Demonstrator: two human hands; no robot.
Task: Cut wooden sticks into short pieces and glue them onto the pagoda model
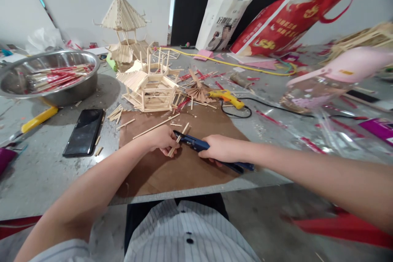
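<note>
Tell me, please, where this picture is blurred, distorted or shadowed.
Head view: pink-topped bottle smeared and seemingly stretched toward the right edge; head view: soft shadow right of the metal basin; head view: blue hand tool clearer than the bottle.

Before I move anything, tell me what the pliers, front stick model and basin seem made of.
Pliers: likely metal, by shape; dark blue surface perhaps painted. Front stick model: likely bare wood, pale, matte. Basin: apparently steel, shiny with reflections.

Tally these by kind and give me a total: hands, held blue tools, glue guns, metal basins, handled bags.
Hands: 2 (left hand, right hand)
Held blue tool: 1
Glue gun: 1
Metal basin: 1
Handled bags: 2 (white bag, red bag)
Total: 7
</note>
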